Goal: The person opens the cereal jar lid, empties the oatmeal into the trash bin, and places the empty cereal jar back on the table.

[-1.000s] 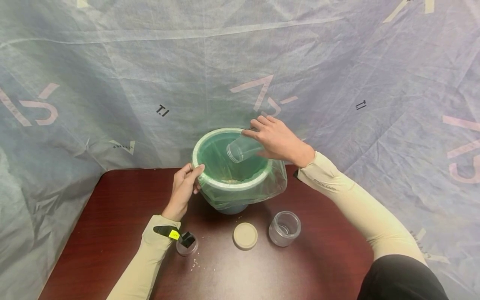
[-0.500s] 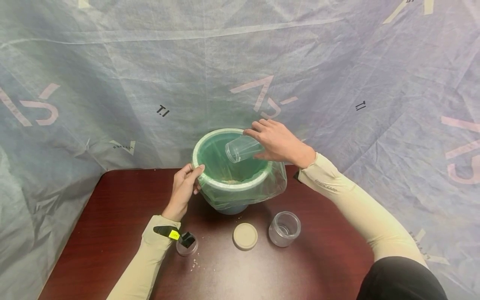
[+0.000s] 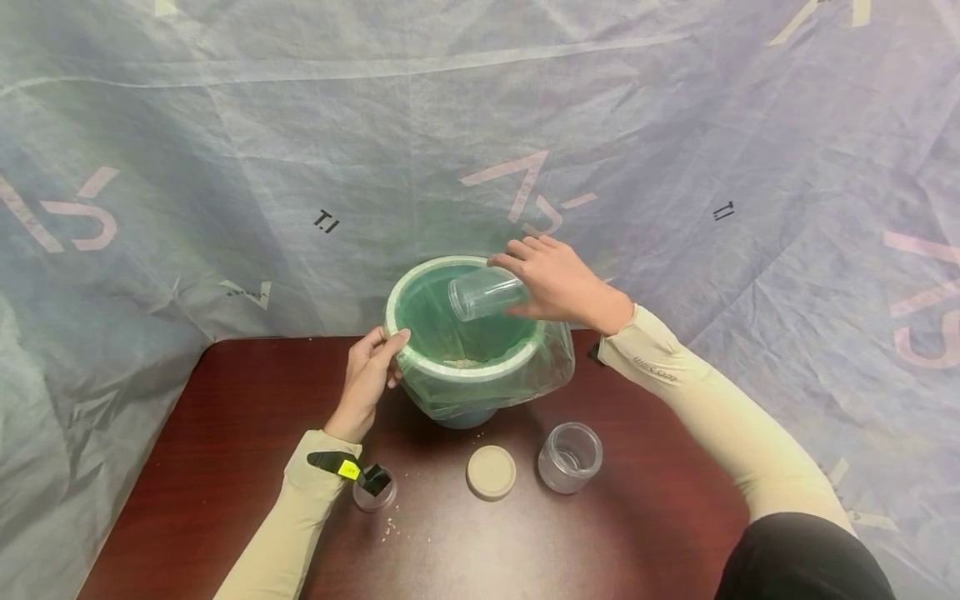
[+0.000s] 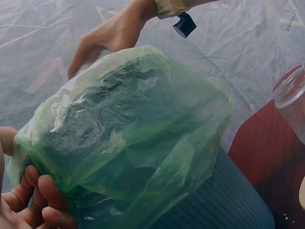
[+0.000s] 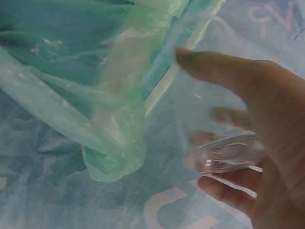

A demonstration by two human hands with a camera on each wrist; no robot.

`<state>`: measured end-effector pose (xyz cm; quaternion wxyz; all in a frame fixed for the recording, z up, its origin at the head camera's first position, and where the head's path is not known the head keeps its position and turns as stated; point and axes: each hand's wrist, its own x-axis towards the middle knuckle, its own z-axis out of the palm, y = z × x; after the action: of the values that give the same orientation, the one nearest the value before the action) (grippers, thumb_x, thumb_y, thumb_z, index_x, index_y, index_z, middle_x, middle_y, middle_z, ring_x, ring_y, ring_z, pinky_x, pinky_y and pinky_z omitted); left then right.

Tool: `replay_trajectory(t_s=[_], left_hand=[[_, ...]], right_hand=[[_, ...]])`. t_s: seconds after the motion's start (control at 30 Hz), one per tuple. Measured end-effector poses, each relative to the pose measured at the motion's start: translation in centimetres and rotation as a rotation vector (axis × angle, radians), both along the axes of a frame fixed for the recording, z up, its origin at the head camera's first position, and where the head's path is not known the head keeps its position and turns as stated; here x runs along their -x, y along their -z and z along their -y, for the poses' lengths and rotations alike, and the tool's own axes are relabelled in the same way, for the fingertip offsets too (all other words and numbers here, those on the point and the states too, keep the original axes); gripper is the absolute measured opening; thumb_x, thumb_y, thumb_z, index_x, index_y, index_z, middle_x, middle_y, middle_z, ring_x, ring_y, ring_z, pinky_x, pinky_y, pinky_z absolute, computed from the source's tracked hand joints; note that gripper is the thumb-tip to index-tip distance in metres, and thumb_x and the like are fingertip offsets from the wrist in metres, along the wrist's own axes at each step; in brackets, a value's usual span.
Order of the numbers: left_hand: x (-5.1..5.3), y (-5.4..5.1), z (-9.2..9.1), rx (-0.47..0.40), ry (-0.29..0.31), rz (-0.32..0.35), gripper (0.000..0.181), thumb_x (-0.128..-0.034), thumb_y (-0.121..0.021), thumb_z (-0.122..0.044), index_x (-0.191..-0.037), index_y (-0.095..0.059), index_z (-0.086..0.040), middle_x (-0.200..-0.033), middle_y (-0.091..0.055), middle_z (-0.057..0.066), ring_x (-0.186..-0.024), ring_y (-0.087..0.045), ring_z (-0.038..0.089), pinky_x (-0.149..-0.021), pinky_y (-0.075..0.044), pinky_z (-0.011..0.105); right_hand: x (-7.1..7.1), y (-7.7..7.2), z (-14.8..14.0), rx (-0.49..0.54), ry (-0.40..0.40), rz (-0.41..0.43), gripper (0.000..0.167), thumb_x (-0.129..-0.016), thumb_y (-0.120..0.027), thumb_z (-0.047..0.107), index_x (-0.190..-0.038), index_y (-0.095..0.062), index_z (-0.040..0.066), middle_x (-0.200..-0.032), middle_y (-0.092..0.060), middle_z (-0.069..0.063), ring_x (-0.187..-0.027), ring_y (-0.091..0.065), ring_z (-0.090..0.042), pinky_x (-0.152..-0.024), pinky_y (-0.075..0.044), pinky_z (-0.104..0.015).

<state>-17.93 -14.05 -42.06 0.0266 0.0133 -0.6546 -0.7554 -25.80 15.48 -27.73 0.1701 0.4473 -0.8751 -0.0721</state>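
Note:
My left hand [image 3: 365,372] grips the left side of a bin's rim [image 3: 468,372], thumb on top and fingers beneath. A thin green plastic liner [image 3: 517,390] covers the rim and hangs over its outside; the left wrist view shows the liner [image 4: 133,129] up close. Over the bin's opening, my right hand [image 3: 558,279] holds a clear plastic jar [image 3: 483,293] on its side, mouth toward the left. In the right wrist view the fingers curl round the clear jar [image 5: 205,114], somewhat blurred. Pale grains [image 3: 461,363] lie inside the bin.
On the dark red table [image 3: 225,467] stand an uncapped clear jar [image 3: 570,457] and a beige round lid [image 3: 491,472]. A small clear round piece [image 3: 372,498] sits partly hidden under the left wrist camera. Pale crumbs [image 3: 390,529] lie beside it. A grey cloth [image 3: 420,125] hangs behind.
The jar in my right hand has turned from mouth-down toward nearly level, and its mouth has shifted slightly left and up. My left hand has stayed on the rim.

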Motion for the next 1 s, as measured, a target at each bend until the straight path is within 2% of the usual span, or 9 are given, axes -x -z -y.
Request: replay_trajectory(t_s=[0.1, 0.2, 0.3, 0.5, 0.73, 1.0], left_hand=[[-0.02, -0.03, 0.02, 0.008, 0.003, -0.001, 0.034, -0.1035, -0.072, -0.029, -0.081, -0.054, -0.011, -0.059, -0.049, -0.005, -0.052, -0.047, 0.011, -0.051, -0.040, 0.023], [0.02, -0.06, 0.03, 0.006, -0.002, -0.003, 0.033, -0.1032, -0.072, -0.029, -0.081, -0.054, -0.011, -0.059, -0.049, -0.005, -0.052, -0.047, 0.011, -0.051, -0.040, 0.023], [0.04, -0.04, 0.03, 0.004, -0.003, -0.001, 0.033, -0.1030, -0.072, -0.029, -0.081, -0.055, -0.011, -0.059, -0.049, -0.005, -0.052, -0.047, 0.011, -0.051, -0.040, 0.023], [0.04, 0.05, 0.04, 0.008, -0.002, -0.001, 0.034, -0.1030, -0.072, -0.030, -0.080, -0.054, -0.011, -0.059, -0.049, -0.004, -0.051, -0.047, 0.011, -0.051, -0.041, 0.023], [0.08, -0.05, -0.04, 0.009, -0.002, -0.006, 0.034, -0.1033, -0.072, -0.030, -0.080, -0.054, -0.012, -0.059, -0.050, -0.004, -0.051, -0.047, 0.011, -0.051, -0.041, 0.023], [0.26, 0.09, 0.00, 0.014, 0.001, -0.009, 0.034, -0.1033, -0.073, -0.030, -0.081, -0.055, -0.011, -0.059, -0.050, -0.004, -0.051, -0.047, 0.011, -0.051, -0.041, 0.023]], right_hand=[[-0.06, -0.08, -0.09, 0.007, -0.003, -0.006, 0.077, -0.078, -0.098, 0.034, -0.142, -0.064, 0.009, -0.119, -0.062, -0.013, -0.109, -0.060, -0.036, -0.108, -0.049, -0.048], [-0.02, -0.17, -0.10, -0.001, -0.014, -0.007, 0.076, -0.079, -0.098, 0.031, -0.142, -0.063, 0.008, -0.120, -0.062, -0.013, -0.110, -0.060, -0.036, -0.109, -0.049, -0.049], [0.02, -0.18, -0.03, 0.020, -0.009, 0.035, 0.074, -0.080, -0.097, 0.033, -0.141, -0.063, 0.007, -0.117, -0.063, -0.011, -0.109, -0.062, -0.035, -0.115, -0.046, -0.050], [-0.13, -0.12, 0.04, 0.059, 0.031, 0.129, 0.075, -0.080, -0.097, 0.034, -0.141, -0.062, 0.008, -0.118, -0.064, -0.009, -0.110, -0.063, -0.032, -0.102, -0.053, -0.046], [-0.08, 0.06, -0.09, 0.109, 0.056, 0.203, 0.074, -0.082, -0.095, 0.035, -0.141, -0.060, 0.008, -0.123, -0.065, -0.009, -0.113, -0.064, -0.031, -0.107, -0.052, -0.048], [-0.15, 0.47, -0.57, 0.196, 0.062, 0.239, 0.070, -0.087, -0.090, 0.039, -0.142, -0.058, 0.008, -0.126, -0.065, -0.011, -0.108, -0.065, -0.029, -0.093, -0.057, -0.050]])
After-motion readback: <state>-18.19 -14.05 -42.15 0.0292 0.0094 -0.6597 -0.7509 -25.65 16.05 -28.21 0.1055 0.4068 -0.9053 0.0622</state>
